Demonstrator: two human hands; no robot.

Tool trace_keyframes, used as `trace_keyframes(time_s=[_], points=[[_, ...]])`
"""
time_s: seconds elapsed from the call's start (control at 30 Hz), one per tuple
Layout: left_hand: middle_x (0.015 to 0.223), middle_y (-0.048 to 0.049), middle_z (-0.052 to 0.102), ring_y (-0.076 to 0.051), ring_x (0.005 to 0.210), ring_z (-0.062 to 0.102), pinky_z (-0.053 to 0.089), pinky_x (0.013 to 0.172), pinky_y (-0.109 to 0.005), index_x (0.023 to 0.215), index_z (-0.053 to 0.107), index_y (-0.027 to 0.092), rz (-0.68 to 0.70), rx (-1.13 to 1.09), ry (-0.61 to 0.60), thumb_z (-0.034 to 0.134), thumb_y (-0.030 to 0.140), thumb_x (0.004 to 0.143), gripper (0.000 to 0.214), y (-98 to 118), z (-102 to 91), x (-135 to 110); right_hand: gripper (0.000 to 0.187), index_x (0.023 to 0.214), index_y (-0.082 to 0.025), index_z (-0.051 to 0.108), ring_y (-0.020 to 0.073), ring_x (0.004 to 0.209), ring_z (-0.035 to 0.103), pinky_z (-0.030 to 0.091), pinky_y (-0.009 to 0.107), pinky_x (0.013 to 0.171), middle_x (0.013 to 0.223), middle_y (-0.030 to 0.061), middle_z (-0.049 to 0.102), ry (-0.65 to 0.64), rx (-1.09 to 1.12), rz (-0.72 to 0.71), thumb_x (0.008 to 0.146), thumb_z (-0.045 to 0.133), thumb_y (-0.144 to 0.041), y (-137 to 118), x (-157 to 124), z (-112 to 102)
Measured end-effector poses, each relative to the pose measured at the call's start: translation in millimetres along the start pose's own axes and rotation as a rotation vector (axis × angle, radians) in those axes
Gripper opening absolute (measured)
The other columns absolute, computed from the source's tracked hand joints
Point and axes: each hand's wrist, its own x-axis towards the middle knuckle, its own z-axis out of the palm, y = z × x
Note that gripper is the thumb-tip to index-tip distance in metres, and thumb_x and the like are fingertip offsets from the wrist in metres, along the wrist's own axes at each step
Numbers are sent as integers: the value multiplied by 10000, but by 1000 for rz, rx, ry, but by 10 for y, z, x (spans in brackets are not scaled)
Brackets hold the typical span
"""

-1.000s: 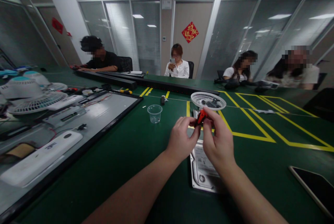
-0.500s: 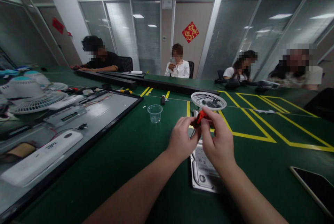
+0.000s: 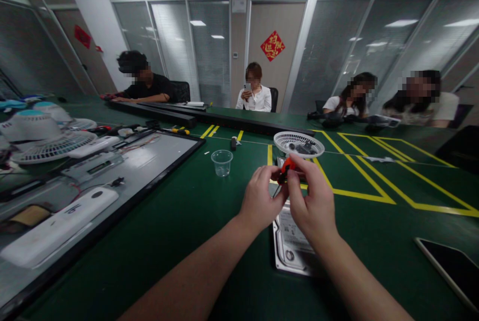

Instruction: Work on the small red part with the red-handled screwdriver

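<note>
My left hand and my right hand meet over the table, fingers closed round an orange-and-black screwdriver. Its thin metal shaft points down between my hands, and the tip is hidden by my fingers. Below them lies a silver hard drive, label side up, partly covered by my right hand and forearm. Just beyond my hands, a white slotted basket holds small dark parts. To the left of my hands stands a clear plastic cup.
At left a flat panel with a black frame carries a white power strip and loose parts. White fan parts sit behind it. A phone lies at right. Long black bars cross the table; several people sit beyond.
My hands and the screwdriver stay almost where they were, with only slight finger movement. The two people at the right have shifted their heads a little.
</note>
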Motion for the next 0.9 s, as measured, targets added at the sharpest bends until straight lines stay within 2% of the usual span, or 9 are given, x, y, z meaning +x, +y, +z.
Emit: trace_keyframes(time_s=[0.13,0.27,0.43,0.57,0.73,0.9], points=[[972,-38,673,-206,925,630,512,831,-350,1026,612,204,-6,8,13,679,154,926,131,-13,5,0,352,1375,-254,623,272,1104,700,608,488,935,1229,118,691,13,-8,5,1027,584,-213,4,1,2],[981,-47,687,-214,946,636,515,833,-350,1024,629,203,-9,21,-14,655,162,956,84,-11,-1,6,450,1468,-265,558,268,1125,698,615,479,933,1318,129,678,20,23,16,1022,592,-216,5,-17,12],[1004,-50,696,-218,966,638,512,837,-346,1061,636,204,-4,14,-33,663,120,931,158,0,-7,11,434,1456,-257,577,269,1153,698,594,502,1004,1318,126,694,-26,27,-1,1031,536,-175,-15,-14,12],[998,-42,686,-209,943,638,510,837,-343,1064,618,202,-16,4,-4,694,110,895,208,-5,-2,10,418,1421,-245,597,278,1134,690,613,494,946,1259,135,683,-6,7,-16,1009,581,-177,-14,2,6],[994,-48,685,-212,942,642,517,828,-347,1039,617,205,-22,7,-1,677,144,928,140,-24,6,2,418,1408,-247,600,285,1119,681,614,506,928,1248,135,669,10,-23,-13,993,617,-201,-14,6,1],[1021,-51,693,-214,970,641,518,843,-352,1085,631,206,-6,0,-39,645,167,971,121,-23,1,-4,446,1461,-259,561,270,1105,702,611,511,953,1316,130,684,7,15,4,1019,568,-195,-9,-10,14]])
